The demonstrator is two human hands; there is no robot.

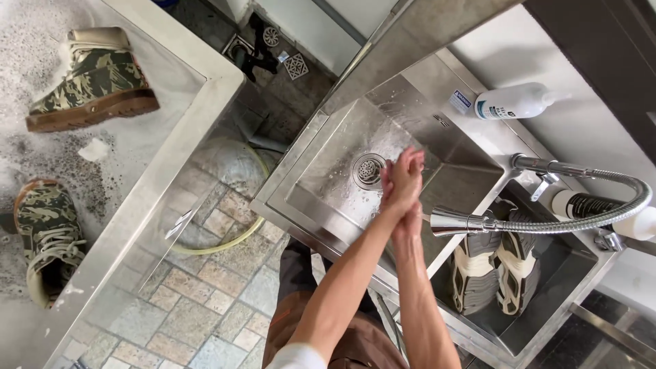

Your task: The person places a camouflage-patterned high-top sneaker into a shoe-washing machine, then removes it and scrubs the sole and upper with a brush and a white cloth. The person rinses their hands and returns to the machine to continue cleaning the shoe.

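Two hands, left hand (pixel 398 179) and right hand (pixel 410 208), pressed palm-to-palm, holding nothing, mid-frame over sink (pixel 328 171) beside faucet (pixel 454 222) for rinsing.

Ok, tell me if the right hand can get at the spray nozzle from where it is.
Probably yes: the right hand is pressed against the left hand over the sink, and the spray nozzle hangs just beside it, nothing between.

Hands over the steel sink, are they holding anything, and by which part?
Nothing is held: the left hand and right hand are pressed together, palm against palm, over the wet stainless steel sink.
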